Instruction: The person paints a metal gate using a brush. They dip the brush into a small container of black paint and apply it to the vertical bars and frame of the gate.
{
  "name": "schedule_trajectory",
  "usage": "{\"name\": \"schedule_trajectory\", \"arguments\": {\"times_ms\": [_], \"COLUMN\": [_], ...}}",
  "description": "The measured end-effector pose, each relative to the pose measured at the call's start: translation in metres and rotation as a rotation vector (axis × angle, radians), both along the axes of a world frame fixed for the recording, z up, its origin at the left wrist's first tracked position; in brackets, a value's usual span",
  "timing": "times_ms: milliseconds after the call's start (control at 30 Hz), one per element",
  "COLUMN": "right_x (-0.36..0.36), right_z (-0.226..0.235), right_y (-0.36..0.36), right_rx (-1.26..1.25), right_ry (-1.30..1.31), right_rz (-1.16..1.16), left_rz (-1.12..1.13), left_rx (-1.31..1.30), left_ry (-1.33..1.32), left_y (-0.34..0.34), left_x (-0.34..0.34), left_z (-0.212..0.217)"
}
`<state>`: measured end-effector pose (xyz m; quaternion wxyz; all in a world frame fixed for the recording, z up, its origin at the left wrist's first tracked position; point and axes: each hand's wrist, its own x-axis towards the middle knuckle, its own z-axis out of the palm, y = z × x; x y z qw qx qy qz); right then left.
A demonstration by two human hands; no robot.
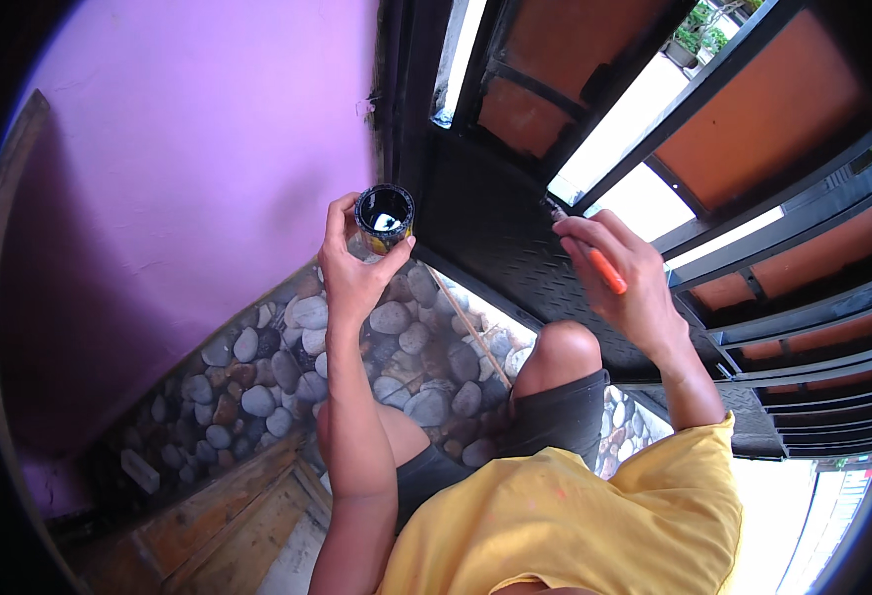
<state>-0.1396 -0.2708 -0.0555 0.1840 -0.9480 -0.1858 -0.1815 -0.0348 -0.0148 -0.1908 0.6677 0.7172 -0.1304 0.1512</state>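
Note:
My left hand is wrapped round a small paint can, held upright in front of the purple wall. Dark, glossy paint shows inside the can, and its rim is smeared. To the right, my right hand grips a paintbrush by its orange handle. The brush head points up and left and touches or nearly touches the black frame of a metal gate; its tip is small and hard to make out. Below the brush lies the gate's black textured lower panel.
A purple wall rises on the left. Rounded grey stones cover the ground below, with a thin stick across them. Wooden boards lie at the lower left. Orange-brown panels fill the gate on the right, with bright gaps between its bars.

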Motion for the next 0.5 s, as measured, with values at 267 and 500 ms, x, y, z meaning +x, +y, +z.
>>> {"name": "schedule_trajectory", "arguments": {"times_ms": [267,500], "right_x": [0.002,0.004], "right_z": [0.005,0.002], "right_y": [0.001,-0.007], "right_rx": [-0.001,0.010], "right_ry": [-0.133,-0.101], "right_rz": [-0.040,-0.065], "left_rz": [-0.024,-0.018], "left_rx": [-0.001,-0.012], "left_ry": [0.000,0.000], "left_y": [0.002,0.000], "left_x": [0.001,-0.003], "left_z": [0.000,0.002]}}
